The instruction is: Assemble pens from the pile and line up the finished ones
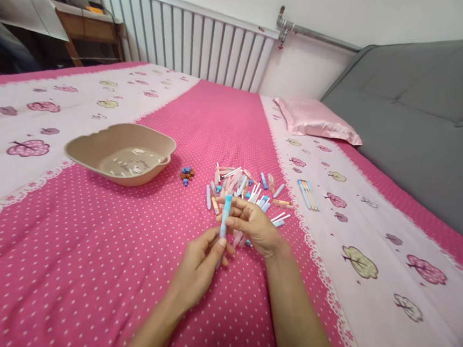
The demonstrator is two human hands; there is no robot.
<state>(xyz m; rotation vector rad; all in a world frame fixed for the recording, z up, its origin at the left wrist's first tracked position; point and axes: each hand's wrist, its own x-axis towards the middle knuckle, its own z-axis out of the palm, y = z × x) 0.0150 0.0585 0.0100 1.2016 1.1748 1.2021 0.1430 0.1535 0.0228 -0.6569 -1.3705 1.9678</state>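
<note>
Blue pen (225, 215) between fingers (214, 253); basin (110, 148)

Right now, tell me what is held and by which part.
A slim pale blue tube with a brighter blue top: the left hand grips its lower part, the right hand near its middle.

**Own hands and forearms, head view**

My left hand (198, 262) and right hand (257, 227): both bare, fingertips to wrist. Left forearm (157, 321) and right forearm (300, 314) likewise uncovered as far as the lower edge of the view, which cuts them off. Outline smooth; each forearm narrows toward the wrist and broadens toward the elbow. Fingers slim, tips rounded. Nails and skin creases: too small and soft to record.
</note>
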